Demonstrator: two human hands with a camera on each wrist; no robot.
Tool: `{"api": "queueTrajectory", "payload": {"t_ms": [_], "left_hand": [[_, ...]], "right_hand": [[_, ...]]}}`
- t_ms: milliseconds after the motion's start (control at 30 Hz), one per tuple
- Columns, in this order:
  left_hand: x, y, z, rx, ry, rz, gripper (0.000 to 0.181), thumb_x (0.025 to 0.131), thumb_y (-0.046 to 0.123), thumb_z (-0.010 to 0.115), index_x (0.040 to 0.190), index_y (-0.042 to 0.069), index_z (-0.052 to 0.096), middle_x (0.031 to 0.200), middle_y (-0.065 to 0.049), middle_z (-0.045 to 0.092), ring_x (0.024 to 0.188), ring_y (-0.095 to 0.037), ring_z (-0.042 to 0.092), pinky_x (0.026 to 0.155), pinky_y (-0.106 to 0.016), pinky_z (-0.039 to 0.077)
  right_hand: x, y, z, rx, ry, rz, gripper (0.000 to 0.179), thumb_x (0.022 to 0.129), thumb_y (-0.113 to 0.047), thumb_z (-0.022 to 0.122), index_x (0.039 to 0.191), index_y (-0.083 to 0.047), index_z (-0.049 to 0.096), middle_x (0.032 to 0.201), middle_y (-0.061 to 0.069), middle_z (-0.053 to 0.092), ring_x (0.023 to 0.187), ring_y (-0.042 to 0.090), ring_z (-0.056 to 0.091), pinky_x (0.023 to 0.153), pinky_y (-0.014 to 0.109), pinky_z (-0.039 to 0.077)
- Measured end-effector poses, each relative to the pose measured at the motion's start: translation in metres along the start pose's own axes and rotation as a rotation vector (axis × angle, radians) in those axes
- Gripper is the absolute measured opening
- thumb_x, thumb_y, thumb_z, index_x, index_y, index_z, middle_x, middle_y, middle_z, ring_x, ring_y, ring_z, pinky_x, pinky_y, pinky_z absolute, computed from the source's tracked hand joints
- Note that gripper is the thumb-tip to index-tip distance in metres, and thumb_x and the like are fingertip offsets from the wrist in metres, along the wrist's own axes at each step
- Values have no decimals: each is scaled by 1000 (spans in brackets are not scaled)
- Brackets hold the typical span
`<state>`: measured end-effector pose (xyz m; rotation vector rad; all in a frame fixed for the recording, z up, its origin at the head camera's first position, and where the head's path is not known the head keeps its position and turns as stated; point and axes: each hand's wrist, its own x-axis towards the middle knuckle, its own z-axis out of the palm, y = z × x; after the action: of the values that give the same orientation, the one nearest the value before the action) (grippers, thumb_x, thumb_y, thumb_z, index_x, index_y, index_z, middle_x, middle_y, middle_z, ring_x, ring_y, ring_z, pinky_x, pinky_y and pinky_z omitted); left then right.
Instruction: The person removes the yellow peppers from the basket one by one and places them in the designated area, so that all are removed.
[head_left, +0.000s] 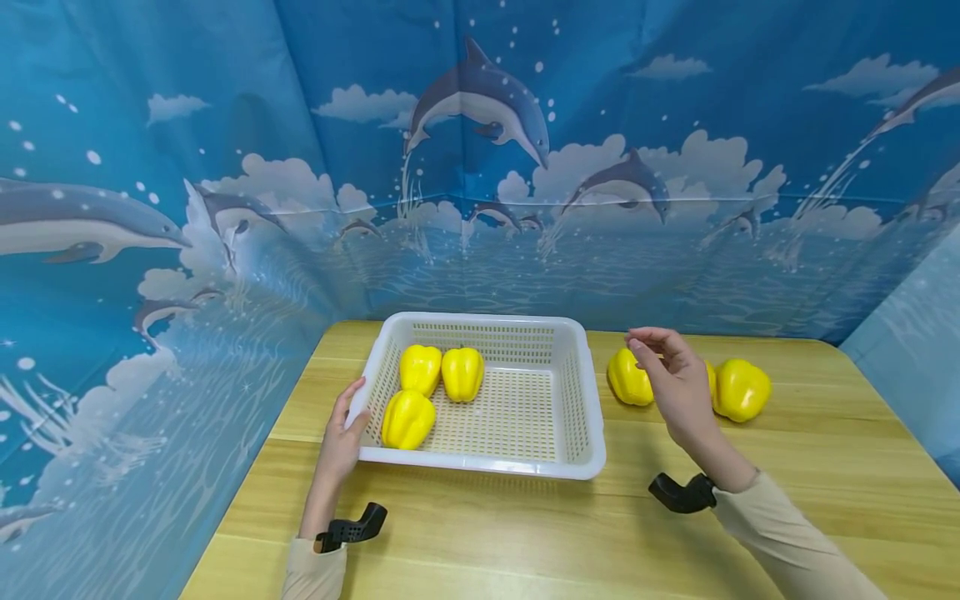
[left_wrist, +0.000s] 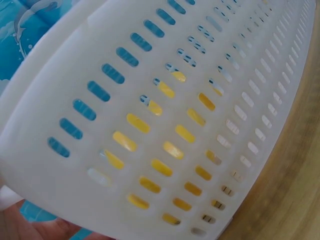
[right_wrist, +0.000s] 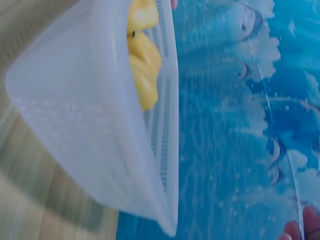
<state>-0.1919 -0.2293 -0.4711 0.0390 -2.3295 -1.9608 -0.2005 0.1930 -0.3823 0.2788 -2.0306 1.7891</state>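
A white plastic basket (head_left: 517, 462) with slotted walls sits on the table. Three yellow bell peppers lie in its left half: one at the back left (head_left: 421, 369), one beside it (head_left: 462, 374) and one nearer the front (head_left: 408, 419). My left hand (head_left: 339, 446) grips the basket's left rim; some of its fingers (left_wrist: 52, 229) show below the rim in the left wrist view. Over the peppers right of the basket, my right hand (head_left: 681, 392) hovers with loosely bent fingers and holds nothing. It partly hides a yellow pepper (head_left: 628, 379) and another behind it.
A further yellow pepper (head_left: 741, 390) lies at the right end of that row. The wooden table (head_left: 510, 533) ends at the back against a blue curtain (head_left: 480, 267) printed with dolphins. Each wrist carries a black camera mount (head_left: 682, 493).
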Motion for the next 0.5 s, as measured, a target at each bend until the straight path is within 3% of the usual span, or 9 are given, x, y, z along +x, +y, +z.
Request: {"api": "queueTrajectory", "payload": {"t_ms": [267,500], "left_hand": [[0,-1,0,10,-3,6,51,100,7,39,149,17,28,150,-16,27,128,-36,36,101,-52,30],[2,-4,-2,1,-6,12,51,100,5,39,149,16,28,151,-17,25,130,-35,35,102,-52,30]], "right_hand": [[-6,-4,19,18,-159,-2,27,97,-15,55,114,7,57,111,9,62,102,22,56,79,20,46],[-6,-4,33,16,-300,-13,31,96,-12,55,124,3,54,121,19,57,109,16,55,89,22,43]]}}
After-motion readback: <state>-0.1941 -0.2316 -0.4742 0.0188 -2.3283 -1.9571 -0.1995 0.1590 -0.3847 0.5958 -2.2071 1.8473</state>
